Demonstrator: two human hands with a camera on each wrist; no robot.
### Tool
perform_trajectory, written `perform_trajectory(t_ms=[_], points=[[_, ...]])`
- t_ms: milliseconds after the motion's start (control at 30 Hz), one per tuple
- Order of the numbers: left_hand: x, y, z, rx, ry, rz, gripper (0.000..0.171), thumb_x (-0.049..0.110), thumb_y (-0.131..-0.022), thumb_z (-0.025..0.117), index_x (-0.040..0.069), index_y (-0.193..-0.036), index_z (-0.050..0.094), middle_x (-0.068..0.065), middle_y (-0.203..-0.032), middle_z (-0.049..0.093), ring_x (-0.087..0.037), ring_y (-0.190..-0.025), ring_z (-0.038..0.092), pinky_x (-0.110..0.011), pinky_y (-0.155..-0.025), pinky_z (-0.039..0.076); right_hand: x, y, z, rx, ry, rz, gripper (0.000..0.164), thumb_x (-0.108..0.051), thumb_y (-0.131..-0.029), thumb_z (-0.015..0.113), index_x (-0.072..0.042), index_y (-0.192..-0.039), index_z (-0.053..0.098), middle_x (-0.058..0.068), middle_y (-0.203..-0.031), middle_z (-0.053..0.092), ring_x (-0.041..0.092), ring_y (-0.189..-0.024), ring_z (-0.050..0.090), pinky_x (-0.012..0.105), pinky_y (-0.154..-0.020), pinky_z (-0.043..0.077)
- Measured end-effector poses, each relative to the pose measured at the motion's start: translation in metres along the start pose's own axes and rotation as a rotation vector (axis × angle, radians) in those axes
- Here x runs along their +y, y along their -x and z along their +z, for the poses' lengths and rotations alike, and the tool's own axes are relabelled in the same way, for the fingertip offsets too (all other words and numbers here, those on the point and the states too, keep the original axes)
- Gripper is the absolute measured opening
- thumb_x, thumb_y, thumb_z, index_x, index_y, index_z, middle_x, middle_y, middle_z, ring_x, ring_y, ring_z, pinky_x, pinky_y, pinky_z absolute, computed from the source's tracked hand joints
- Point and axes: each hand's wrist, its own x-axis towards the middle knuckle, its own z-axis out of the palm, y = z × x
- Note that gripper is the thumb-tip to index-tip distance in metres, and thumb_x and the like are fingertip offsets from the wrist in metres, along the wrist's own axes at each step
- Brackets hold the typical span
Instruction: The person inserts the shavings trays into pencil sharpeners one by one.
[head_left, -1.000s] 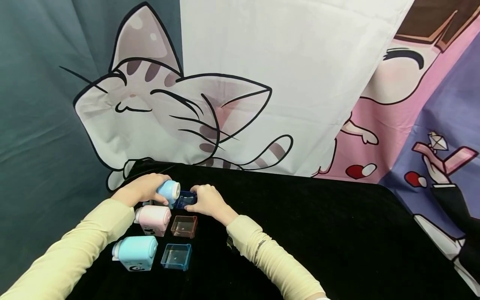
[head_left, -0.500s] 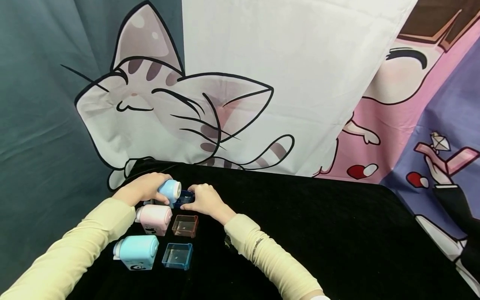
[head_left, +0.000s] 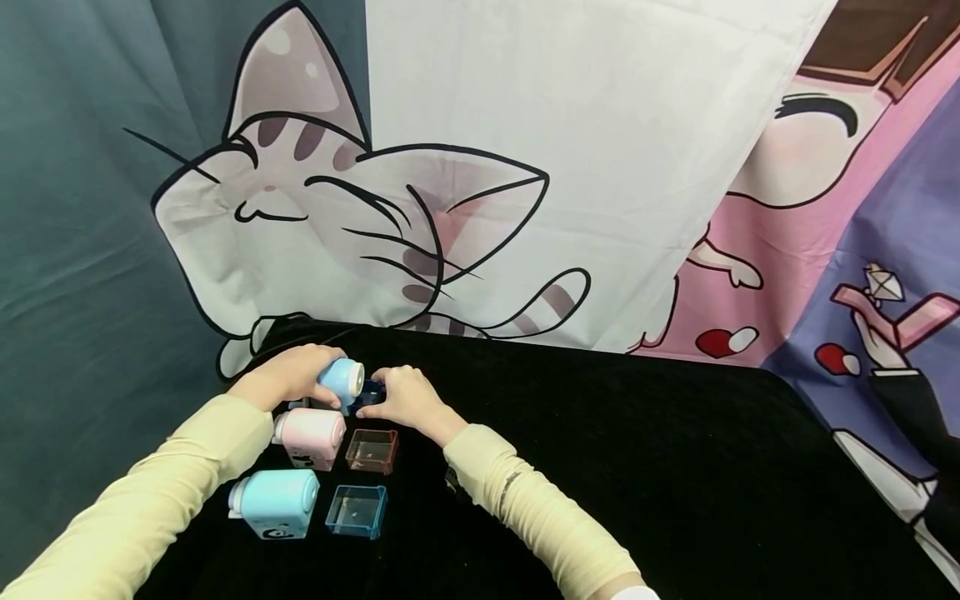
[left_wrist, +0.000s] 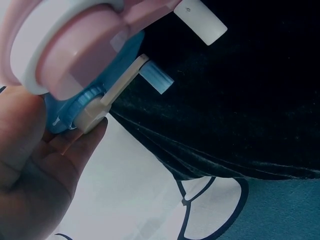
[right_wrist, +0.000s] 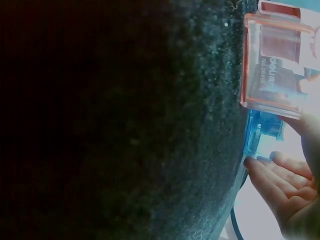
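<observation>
At the back left of the black-covered table, my left hand [head_left: 288, 377] grips a blue crank pencil sharpener [head_left: 342, 379]. Its crank [left_wrist: 125, 82], with a blue knob, sticks out on the far side in the left wrist view. My right hand [head_left: 411, 398] pinches a clear blue shavings drawer [head_left: 369, 393] between thumb and fingers, right up against the sharpener's front. The drawer's inner end is hidden behind the sharpener. Just nearer stands a pink pencil sharpener [head_left: 312, 435], with its clear reddish drawer [head_left: 372, 451] lying apart to its right.
Closest to me stand a light-blue sharpener [head_left: 279, 502] and, to its right, a clear blue drawer [head_left: 357, 511]. Black cloth [head_left: 600, 467] covers the table. A printed cat curtain [head_left: 480, 217] hangs right behind its back edge.
My right hand has moved left, bringing the blue drawer closer to the blue sharpener, so less of the drawer shows. The left hand keeps its hold on the sharpener.
</observation>
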Motion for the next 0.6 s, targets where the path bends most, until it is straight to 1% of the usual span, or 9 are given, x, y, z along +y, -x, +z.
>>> perform_trajectory(t_ms=[300, 433, 600], points=[[0.0014, -0.001, -0.0009, 0.005, -0.014, 0.002, 0.068, 0.04, -0.066, 0.077, -0.001, -0.115, 0.053, -0.015, -0.103, 0.061, -0.027, -0.088, 0.055, -0.045, -0.077, 0.046, -0.0015, -0.0027, -0.0006, 0.004, 0.0, 0.004, 0.057, -0.048, -0.071, 0.073, -0.009, -0.111, 0.062, 0.002, -0.103, 0.066, 0.0, -0.073, 0.056, 0.011, -0.061, 0.046], [0.0028, -0.002, -0.0016, -0.008, -0.015, -0.004, 0.069, 0.04, -0.067, 0.077, -0.001, -0.116, 0.053, -0.015, -0.103, 0.06, -0.027, -0.088, 0.055, -0.045, -0.077, 0.046, -0.0031, -0.0027, -0.0023, -0.007, 0.0, 0.01, 0.058, -0.048, -0.07, 0.073, -0.008, -0.111, 0.061, 0.002, -0.103, 0.066, 0.002, -0.074, 0.056, 0.012, -0.062, 0.046], [0.0033, -0.0005, -0.0016, -0.019, -0.019, -0.01, 0.068, 0.039, -0.066, 0.078, -0.001, -0.115, 0.053, -0.015, -0.102, 0.061, -0.026, -0.087, 0.055, -0.045, -0.076, 0.046, -0.0037, -0.0024, -0.0033, -0.028, 0.021, -0.016, 0.064, -0.051, -0.069, 0.073, -0.009, -0.115, 0.059, 0.002, -0.107, 0.064, 0.003, -0.079, 0.056, 0.015, -0.068, 0.047]])
